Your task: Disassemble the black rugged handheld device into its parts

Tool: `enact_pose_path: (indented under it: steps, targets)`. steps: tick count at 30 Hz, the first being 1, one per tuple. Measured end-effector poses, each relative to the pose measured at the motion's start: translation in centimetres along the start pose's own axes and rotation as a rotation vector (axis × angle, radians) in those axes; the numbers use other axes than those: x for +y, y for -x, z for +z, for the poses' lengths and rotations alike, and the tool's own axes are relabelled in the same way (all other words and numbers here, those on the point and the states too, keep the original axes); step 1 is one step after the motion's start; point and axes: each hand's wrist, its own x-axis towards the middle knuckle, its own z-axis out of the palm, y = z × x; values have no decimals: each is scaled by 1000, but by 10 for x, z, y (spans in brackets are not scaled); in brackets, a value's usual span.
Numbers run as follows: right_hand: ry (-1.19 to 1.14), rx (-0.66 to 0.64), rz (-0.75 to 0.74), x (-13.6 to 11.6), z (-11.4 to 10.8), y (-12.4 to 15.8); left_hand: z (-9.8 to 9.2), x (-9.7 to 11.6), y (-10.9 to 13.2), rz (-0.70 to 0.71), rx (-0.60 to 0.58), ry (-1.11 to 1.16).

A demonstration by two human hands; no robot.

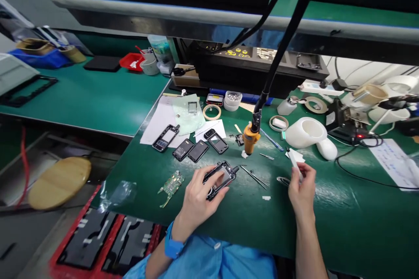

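Observation:
My left hand [197, 195] is closed around a black phone housing [220, 177] and holds it just above the green mat [229, 218]. My right hand [301, 187] pinches a thin white stick-like tool [293, 160], tip pointing up and away. A green circuit board [170, 185] lies left of the left hand. Metal tweezers [253, 176] lie between the hands. An orange electric screwdriver [251, 138] hangs tip-down behind them.
Several black phone parts [190, 144] lie on white paper farther back. Tape rolls [211, 111], a white ceramic holder [309, 135], a small bottle [286, 106] and a soldering station [345, 122] stand at the back right. Black trays [108, 242] sit below the bench's left edge.

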Motion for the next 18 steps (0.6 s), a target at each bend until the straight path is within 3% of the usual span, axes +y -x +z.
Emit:
enact_pose_path:
  steps: [3, 8, 13, 18]
  targets:
    - [-188, -51, 25, -34, 8, 31, 2, 4, -2, -33, -21, 1]
    - [-442, -240, 12, -84, 35, 77, 1, 12, 1, -56, -60, 79]
    - [-574, -400, 33, -106, 47, 88, -6, 15, 11, -50, -125, 154]
    - [-605, -447, 46, -117, 45, 91, -16, 17, 18, -126, -195, 235]
